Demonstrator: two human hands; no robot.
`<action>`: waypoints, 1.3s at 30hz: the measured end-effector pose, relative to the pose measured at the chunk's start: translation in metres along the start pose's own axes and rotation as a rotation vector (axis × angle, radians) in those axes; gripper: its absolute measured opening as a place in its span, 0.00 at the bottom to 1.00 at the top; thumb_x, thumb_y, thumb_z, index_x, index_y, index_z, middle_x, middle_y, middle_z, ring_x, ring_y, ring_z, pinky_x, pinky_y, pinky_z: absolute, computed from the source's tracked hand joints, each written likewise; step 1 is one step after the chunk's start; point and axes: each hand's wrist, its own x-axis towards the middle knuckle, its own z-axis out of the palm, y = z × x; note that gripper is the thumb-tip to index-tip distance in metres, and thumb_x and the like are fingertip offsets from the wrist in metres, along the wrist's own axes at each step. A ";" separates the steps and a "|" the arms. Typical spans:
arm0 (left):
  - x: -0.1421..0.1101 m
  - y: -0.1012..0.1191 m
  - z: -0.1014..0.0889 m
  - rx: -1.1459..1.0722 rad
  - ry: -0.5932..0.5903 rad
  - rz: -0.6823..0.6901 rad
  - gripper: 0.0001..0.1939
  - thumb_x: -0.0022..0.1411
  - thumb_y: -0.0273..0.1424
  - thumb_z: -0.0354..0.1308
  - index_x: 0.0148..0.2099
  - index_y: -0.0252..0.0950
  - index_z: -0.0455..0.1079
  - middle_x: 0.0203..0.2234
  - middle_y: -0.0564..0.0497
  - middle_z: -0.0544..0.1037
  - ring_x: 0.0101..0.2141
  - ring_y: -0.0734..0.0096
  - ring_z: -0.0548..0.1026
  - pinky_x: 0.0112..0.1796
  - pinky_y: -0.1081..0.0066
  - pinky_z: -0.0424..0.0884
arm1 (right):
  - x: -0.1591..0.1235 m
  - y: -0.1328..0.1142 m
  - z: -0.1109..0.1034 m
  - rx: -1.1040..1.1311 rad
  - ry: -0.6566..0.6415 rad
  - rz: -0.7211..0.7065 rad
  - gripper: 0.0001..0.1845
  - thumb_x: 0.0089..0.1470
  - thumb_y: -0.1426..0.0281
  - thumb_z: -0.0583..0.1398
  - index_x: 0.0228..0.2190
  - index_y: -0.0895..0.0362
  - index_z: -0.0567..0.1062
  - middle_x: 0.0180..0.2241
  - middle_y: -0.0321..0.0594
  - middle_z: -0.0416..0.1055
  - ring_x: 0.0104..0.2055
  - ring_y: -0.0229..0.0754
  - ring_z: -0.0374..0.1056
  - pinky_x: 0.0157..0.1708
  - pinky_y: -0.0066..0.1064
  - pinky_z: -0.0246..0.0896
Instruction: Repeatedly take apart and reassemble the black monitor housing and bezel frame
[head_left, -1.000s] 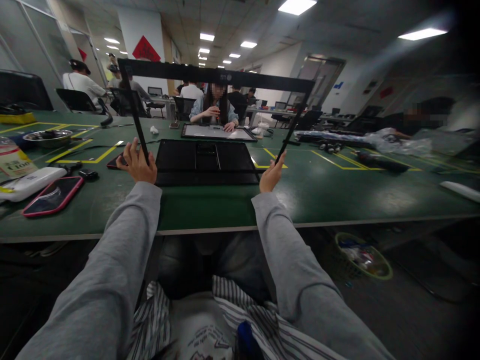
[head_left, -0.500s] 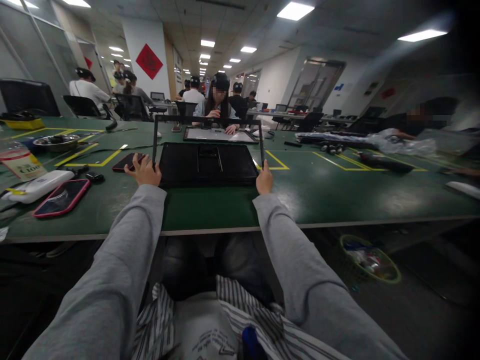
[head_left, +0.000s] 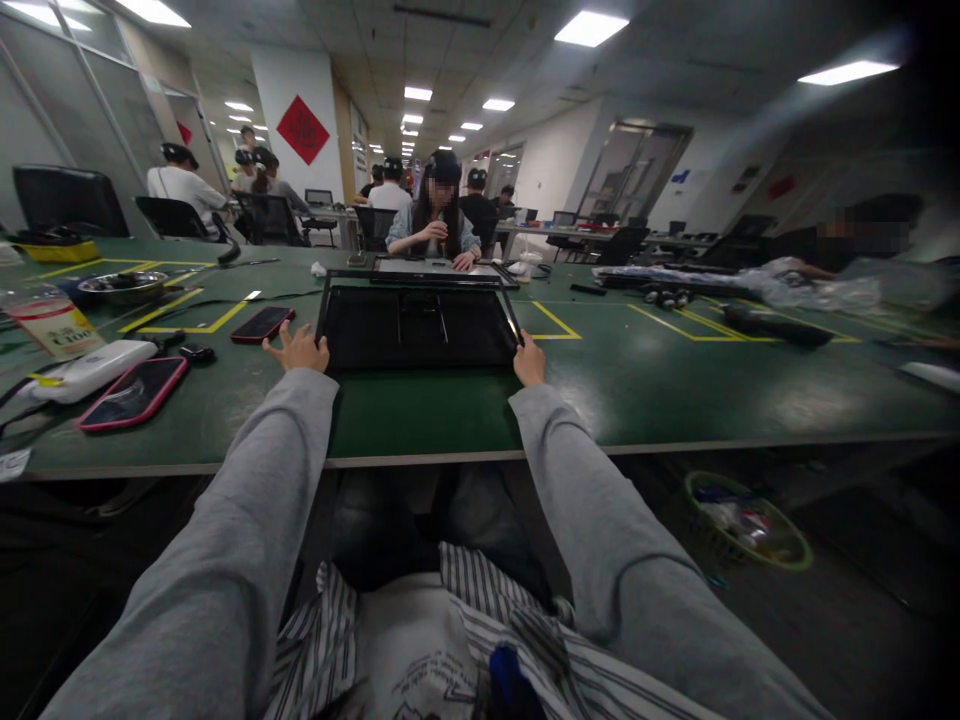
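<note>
A black monitor back cover (head_left: pixel 367 325) lies on the green table in front of me, its recessed middle facing up. Above it I hold a thin black bezel frame (head_left: pixel 420 275), tilted, with its far bar raised over the cover's far edge. My left hand (head_left: pixel 304 350) pinches the frame's near left corner, the other fingers spread outward. At the near right corner, my right hand (head_left: pixel 529 360) is closed on the frame. Whether the near ends touch the cover I cannot tell.
Across the table (head_left: pixel 637 400) a person (head_left: pixel 435 220) sits with a light panel (head_left: pixel 390 265). Left stand a red-edged phone (head_left: pixel 133 394), a white device (head_left: pixel 94 370), a dark phone (head_left: pixel 262 324), a bottle (head_left: pixel 52 322) and a metal bowl (head_left: pixel 120 288). Plastic wrap (head_left: pixel 795 285) lies right.
The bezel frame's far bar has swung down towards the back cover, from well above it to just over its far edge. Both hands keep hold of its sides.
</note>
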 end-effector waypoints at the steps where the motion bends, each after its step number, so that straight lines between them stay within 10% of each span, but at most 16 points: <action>1: 0.000 0.001 -0.001 -0.004 -0.004 -0.002 0.21 0.66 0.35 0.44 0.52 0.40 0.75 0.64 0.44 0.67 0.69 0.48 0.43 0.61 0.32 0.39 | 0.001 0.001 0.000 0.007 0.000 0.001 0.31 0.59 0.74 0.49 0.63 0.61 0.65 0.53 0.52 0.74 0.56 0.55 0.69 0.58 0.49 0.60; 30: 0.015 -0.013 0.022 0.016 -0.056 -0.088 0.19 0.65 0.41 0.49 0.48 0.41 0.77 0.60 0.45 0.72 0.67 0.45 0.49 0.61 0.32 0.43 | 0.011 0.014 0.011 0.098 -0.047 0.056 0.31 0.58 0.75 0.50 0.62 0.62 0.67 0.57 0.53 0.71 0.60 0.53 0.66 0.60 0.47 0.60; 39: 0.023 -0.013 0.025 -0.081 -0.122 -0.163 0.27 0.67 0.45 0.48 0.62 0.39 0.67 0.60 0.39 0.71 0.62 0.45 0.62 0.59 0.37 0.53 | 0.011 0.012 0.008 0.128 -0.039 0.041 0.29 0.56 0.77 0.50 0.60 0.65 0.67 0.57 0.55 0.70 0.59 0.50 0.66 0.60 0.42 0.59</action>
